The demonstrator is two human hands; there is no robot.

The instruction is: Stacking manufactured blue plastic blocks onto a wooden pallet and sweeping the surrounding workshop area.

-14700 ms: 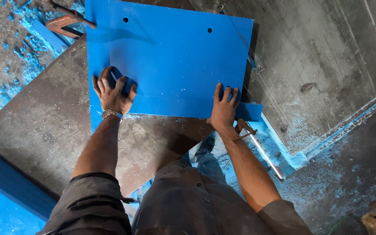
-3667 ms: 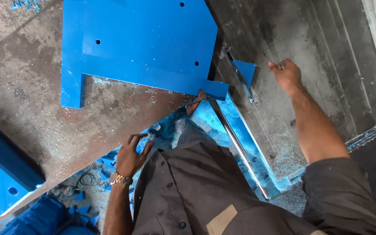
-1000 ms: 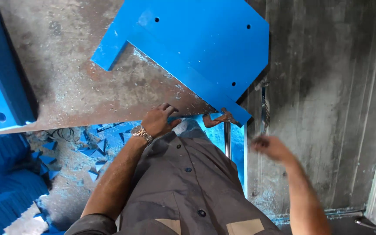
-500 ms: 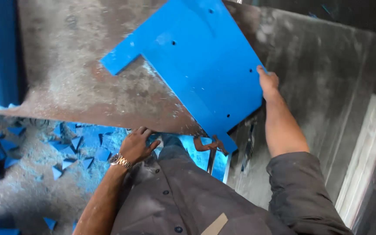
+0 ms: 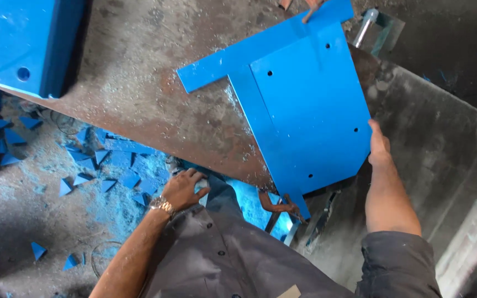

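The left hand (image 5: 186, 187) rests with bent fingers on the near edge of the rusty brown metal surface (image 5: 139, 94), holding nothing, likely to steady the body. The right hand (image 5: 378, 148) lies flat against the flat blue sheet with small holes (image 5: 305, 105), at its right edge, guiding it. The sheet lies tilted across the surface's near right corner.

Dusty floor (image 5: 40, 221) strewn with blue triangular offcuts (image 5: 103, 171).
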